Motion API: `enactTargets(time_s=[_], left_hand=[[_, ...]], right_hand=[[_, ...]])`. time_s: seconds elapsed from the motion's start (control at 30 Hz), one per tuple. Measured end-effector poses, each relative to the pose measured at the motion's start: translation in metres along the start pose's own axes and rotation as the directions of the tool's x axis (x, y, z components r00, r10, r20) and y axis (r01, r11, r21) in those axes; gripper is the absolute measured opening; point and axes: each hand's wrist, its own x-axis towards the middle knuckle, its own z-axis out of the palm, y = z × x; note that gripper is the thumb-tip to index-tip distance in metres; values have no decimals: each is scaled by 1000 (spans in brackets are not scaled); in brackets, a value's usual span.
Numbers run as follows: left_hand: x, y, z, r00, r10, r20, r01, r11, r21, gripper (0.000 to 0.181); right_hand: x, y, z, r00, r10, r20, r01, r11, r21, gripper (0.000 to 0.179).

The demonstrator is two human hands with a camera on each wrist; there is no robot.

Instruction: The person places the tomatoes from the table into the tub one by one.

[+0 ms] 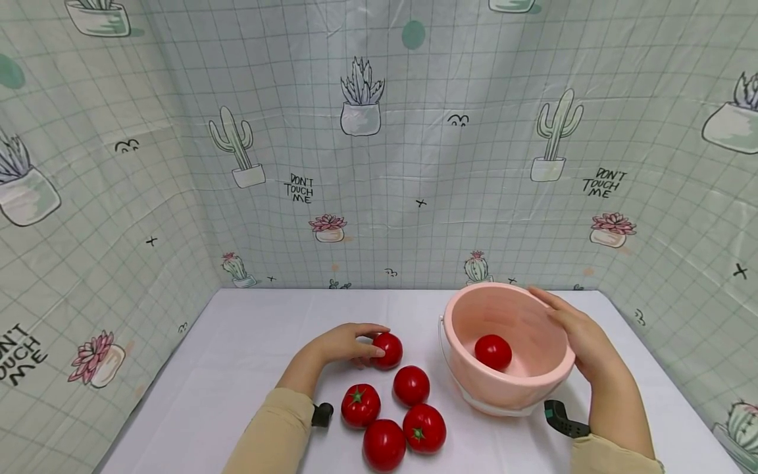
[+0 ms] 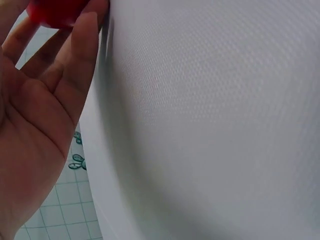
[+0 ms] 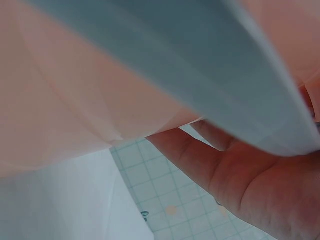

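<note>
Near the middle of the table, my left hand (image 1: 342, 344) holds a red tomato (image 1: 389, 350) between thumb and fingers; the left wrist view shows the same tomato (image 2: 56, 14) at its top edge. My right hand (image 1: 585, 337) grips the right side of a pink bucket (image 1: 491, 390) at its rim. The bucket leans toward the front, its mouth facing me. Inside it lies one red tomato (image 1: 493, 353). In the right wrist view, fingers (image 3: 190, 155) lie along the bucket's outer wall (image 3: 75, 110), and part of the hand is hidden.
Several more tomatoes sit in a cluster in front: one smooth tomato (image 1: 411, 386), a tomato with a green stem (image 1: 360, 405), and others closer to me. A white handle (image 1: 443, 336) hangs at the bucket's side. Patterned cloth (image 1: 403, 164) encloses the white table (image 1: 254, 349).
</note>
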Motion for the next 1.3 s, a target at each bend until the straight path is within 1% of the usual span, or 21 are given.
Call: enactTargets(time_s=[0.17, 0.53, 0.73, 0.87, 1.0, 1.1, 1.17, 1.3], left_hand=[[1, -1, 0, 1000, 11, -5, -11, 999, -37, 55], [3, -5, 1, 1000, 19, -9, -20, 997, -76, 53], [3, -2, 0, 1000, 14, -9, -15, 998, -60, 52], [2, 2, -2, 1000, 9, -23, -10, 1000, -23, 52], [1, 7, -5, 999, 13, -43, -11, 999, 42, 51], [0, 12, -9, 999, 14, -51, -11, 998, 61, 51], [0, 16, -12, 998, 16, -55, -13, 998, 58, 51], [1, 27, -18, 999, 19, -41, -19, 1000, 10, 52]], right_hand=[[0, 1, 0, 1000, -4, -1, 4, 1000, 6, 49], [0, -1, 0, 1000, 8, -2, -8, 1000, -7, 49], [0, -1, 0, 1000, 11, -5, -11, 1000, -14, 49], [0, -1, 0, 1000, 10, -8, -10, 1000, -18, 49], [0, -1, 1, 1000, 12, -9, -12, 1000, -27, 49], [0, -2, 1, 1000, 14, -6, -14, 1000, -14, 49], [0, -2, 2, 1000, 15, -6, -15, 1000, -4, 50], [0, -3, 2, 1000, 16, -5, -16, 1000, -2, 51]])
